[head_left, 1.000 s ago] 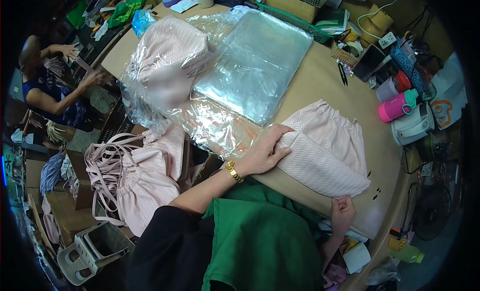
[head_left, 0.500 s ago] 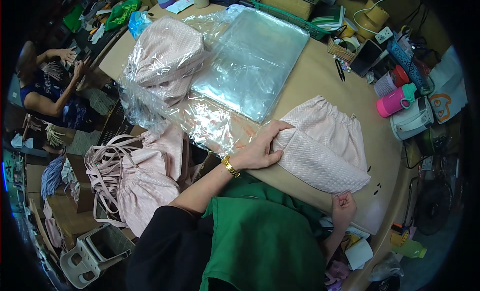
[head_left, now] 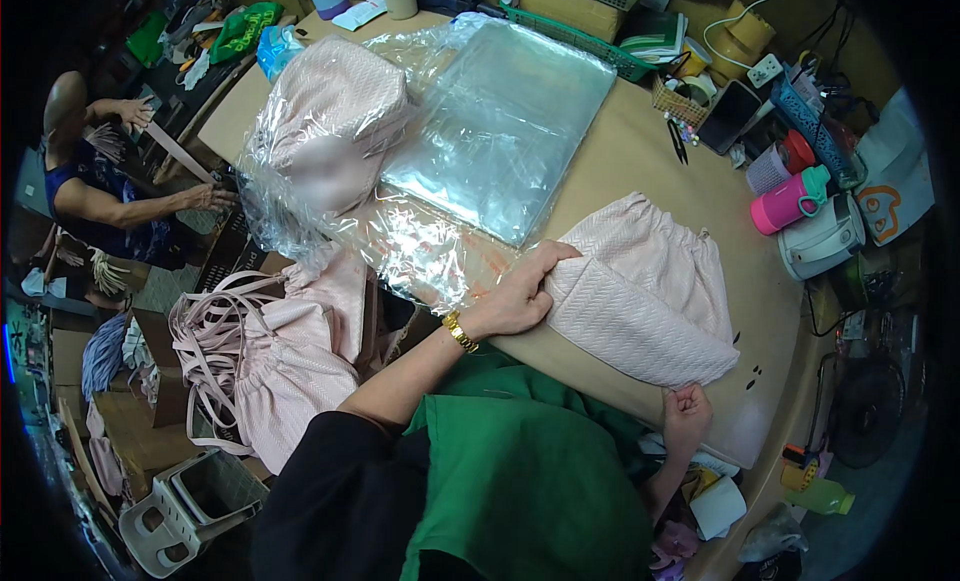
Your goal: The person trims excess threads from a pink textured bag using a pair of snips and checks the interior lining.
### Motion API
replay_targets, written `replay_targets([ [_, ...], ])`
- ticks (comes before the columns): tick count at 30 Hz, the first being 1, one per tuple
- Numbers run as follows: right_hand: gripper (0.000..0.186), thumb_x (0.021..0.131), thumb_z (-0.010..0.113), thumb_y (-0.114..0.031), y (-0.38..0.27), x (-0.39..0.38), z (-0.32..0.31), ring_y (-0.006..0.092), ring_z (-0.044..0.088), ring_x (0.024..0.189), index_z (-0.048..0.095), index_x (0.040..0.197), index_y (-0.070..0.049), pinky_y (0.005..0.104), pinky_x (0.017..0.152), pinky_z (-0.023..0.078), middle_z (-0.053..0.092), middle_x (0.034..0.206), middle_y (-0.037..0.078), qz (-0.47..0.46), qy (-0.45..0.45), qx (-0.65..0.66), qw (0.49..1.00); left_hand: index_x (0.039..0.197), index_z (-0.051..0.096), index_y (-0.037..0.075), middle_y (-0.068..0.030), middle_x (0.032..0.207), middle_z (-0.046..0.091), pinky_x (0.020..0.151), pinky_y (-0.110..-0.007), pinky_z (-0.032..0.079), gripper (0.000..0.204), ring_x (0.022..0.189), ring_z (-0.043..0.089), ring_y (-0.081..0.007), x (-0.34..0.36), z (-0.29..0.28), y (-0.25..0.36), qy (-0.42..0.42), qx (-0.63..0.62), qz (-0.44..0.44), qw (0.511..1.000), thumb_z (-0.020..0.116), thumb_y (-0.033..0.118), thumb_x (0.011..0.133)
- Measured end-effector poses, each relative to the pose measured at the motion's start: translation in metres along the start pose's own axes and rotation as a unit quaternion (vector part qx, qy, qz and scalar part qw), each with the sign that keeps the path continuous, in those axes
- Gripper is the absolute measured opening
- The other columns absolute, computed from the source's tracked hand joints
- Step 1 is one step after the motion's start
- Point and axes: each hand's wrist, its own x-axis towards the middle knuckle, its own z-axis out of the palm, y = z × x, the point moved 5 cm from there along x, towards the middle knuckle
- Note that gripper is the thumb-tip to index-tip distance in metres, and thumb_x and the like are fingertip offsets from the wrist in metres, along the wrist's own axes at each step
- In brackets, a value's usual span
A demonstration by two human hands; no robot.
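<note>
A pale pink drawstring bag with an embossed zigzag texture lies on the table in front of me, its gathered mouth turned away and its base toward me. My left hand grips the bag's left bottom corner between thumb and fingers. At the near right corner, my right hand pinches the base edge with curled fingers. Beyond my left hand, more pink bags lie in and under crinkled clear plastic. Beside them rests a stack of flat clear plastic bags.
Pink bags with long straps are heaped at my left, near a grey plastic stool. A pink bottle, a phone and black tweezers sit along the right side. A co-worker handles a strip at far left.
My left hand's thumb has drawn in closer to its fingers at the bag's corner, while my right hand stays put. At far left, the co-worker's hands have spread apart along a strip.
</note>
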Motion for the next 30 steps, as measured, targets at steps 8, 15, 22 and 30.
replay_targets([
  [8, 0.025, 0.084, 0.069, 0.002, 0.002, 0.001, 0.001, 0.0002, 0.036, 0.053, 0.049, 0.073, -0.007, 0.0193, 0.048, 0.028, 0.043, 0.06, -0.007, -0.002, -0.008, 0.021, 1.0, 0.125, 0.048, 0.001, -0.0174, 0.116, 0.05, 0.105, -0.037, 0.036, 0.059, 0.115, 0.05, -0.0309, 0.001, 0.0, 0.004, 0.033, -0.006, 0.015, 0.999, 0.04, -0.011, 0.068],
  [15, 0.025, 0.084, 0.068, 0.003, 0.004, 0.002, 0.001, 0.0004, 0.033, 0.052, 0.048, 0.072, -0.007, 0.0201, 0.047, 0.026, 0.041, 0.06, -0.007, -0.007, 0.004, 0.005, 1.0, 0.126, 0.048, 0.001, -0.0173, 0.117, 0.05, 0.104, -0.036, 0.036, 0.059, 0.116, 0.05, -0.0308, 0.001, 0.001, 0.001, 0.034, -0.017, 0.008, 0.999, 0.041, -0.011, 0.068],
  [22, 0.024, 0.085, 0.069, 0.001, 0.009, 0.002, 0.001, 0.0, 0.036, 0.054, 0.049, 0.074, -0.007, 0.0188, 0.049, 0.028, 0.045, 0.062, -0.007, -0.031, 0.001, 0.015, 0.999, 0.127, 0.048, 0.001, -0.0168, 0.119, 0.051, 0.104, -0.036, 0.036, 0.059, 0.117, 0.05, -0.0308, 0.0, 0.0, 0.002, 0.033, 0.006, 0.021, 0.999, 0.042, -0.01, 0.069],
  [30, 0.016, 0.087, 0.065, 0.002, -0.039, -0.012, -0.038, 0.0017, 0.04, 0.058, 0.052, 0.08, -0.004, 0.0197, 0.052, 0.031, 0.046, 0.065, -0.005, -0.009, -0.024, 0.023, 0.999, 0.136, 0.045, 0.005, -0.0161, 0.135, 0.047, 0.103, -0.039, 0.04, 0.064, 0.124, 0.047, -0.0305, 0.004, -0.011, 0.034, -0.034, 0.091, -0.052, 0.994, 0.07, 0.014, 0.077],
])
